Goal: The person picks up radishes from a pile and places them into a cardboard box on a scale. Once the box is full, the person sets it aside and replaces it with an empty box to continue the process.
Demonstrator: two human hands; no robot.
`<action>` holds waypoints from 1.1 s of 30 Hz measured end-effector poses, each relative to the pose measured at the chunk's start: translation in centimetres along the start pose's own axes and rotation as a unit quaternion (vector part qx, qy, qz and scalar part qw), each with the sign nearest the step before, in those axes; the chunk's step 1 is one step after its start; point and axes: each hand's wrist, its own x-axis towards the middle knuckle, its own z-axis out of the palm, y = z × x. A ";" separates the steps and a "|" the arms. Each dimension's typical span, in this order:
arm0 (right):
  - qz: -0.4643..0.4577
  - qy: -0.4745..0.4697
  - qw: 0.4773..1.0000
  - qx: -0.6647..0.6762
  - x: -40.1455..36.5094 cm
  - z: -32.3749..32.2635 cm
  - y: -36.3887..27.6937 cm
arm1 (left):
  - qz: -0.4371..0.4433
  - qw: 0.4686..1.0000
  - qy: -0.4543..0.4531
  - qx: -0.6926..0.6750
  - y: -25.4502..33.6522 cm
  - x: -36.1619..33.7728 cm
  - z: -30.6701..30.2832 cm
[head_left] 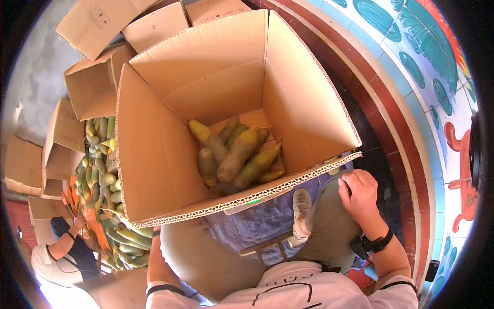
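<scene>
- Green and yellowish long vegetables (239, 154) lie in a small overlapping pile on the floor of an open carton (309, 98), bunched toward the wall nearest the person.
- Right hand (359, 193) is just beside the carton's near right corner, over the person's leg (327, 224), fingers curled; whether it grips anything cannot be told.
- Left hand is hidden behind the carton, with only the left forearm (160, 265) showing, so its grip cannot be told either.
- Loose as they lie, the vegetables could roll and bruise one another if the carton tipped; hard pressure on its cut edge might buckle the near wall.
- Beyond the left wall lies a larger heap (111, 179) of similar produce, near a co-worker (51, 262); a sideways knock could dislodge pieces there.
- Farther out stand other cartons (154, 31).
</scene>
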 end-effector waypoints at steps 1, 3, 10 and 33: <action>0.000 0.004 1.000 0.004 0.0 0.0 0.0 | 0.005 1.000 -0.001 0.007 0.2 -0.8 -0.5; 0.002 0.025 1.000 0.002 0.0 0.1 0.0 | 0.018 1.000 -0.004 0.023 0.9 -2.1 -1.7; 0.005 0.038 0.999 0.025 -0.4 -0.1 0.2 | -0.003 0.999 0.049 -0.016 3.2 -7.7 -7.3; -0.016 0.087 0.994 0.064 -1.3 -0.2 0.5 | -0.221 0.789 0.285 -0.497 1.1 -19.3 -28.5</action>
